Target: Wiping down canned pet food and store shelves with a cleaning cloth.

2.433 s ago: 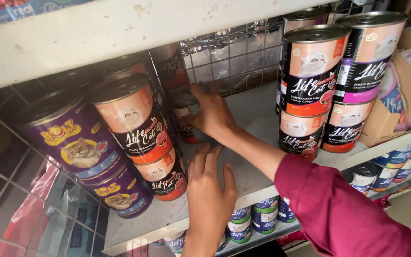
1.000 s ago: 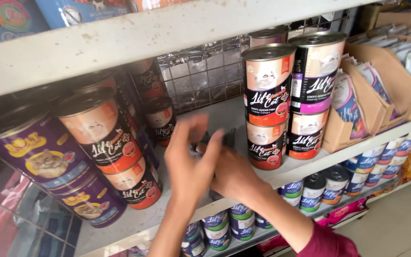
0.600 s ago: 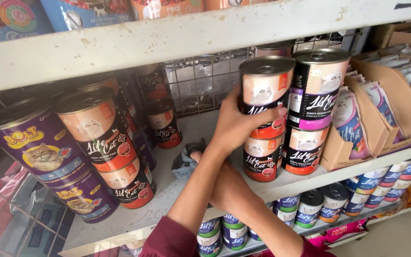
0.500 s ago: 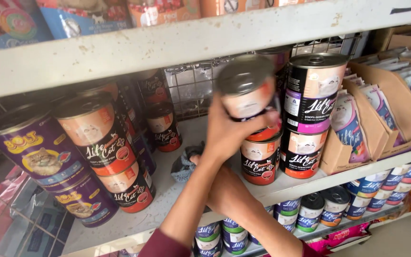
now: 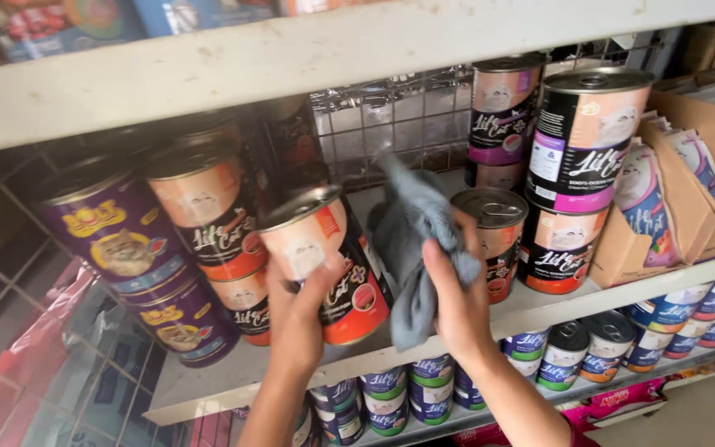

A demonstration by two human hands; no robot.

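My left hand (image 5: 301,319) grips a large orange and black pet food can (image 5: 324,261), tilted and held out in front of the white shelf (image 5: 531,306). A grey cloth (image 5: 411,240) hangs bunched in my right hand (image 5: 455,298), right beside that can. Just behind the cloth, a single orange can (image 5: 490,240) stands on the shelf.
Stacked orange cans (image 5: 208,223) and purple cans (image 5: 126,248) fill the shelf's left side. Two-high stacks (image 5: 581,174) stand at the right, next to a cardboard box of pouches (image 5: 680,190). A wire grid (image 5: 391,124) backs the shelf. Small cans (image 5: 556,352) line the lower shelf.
My left hand lifted the top can off a right-hand stack and carried it left and down, out in front of the shelf. My right hand came up with the grey cloth.
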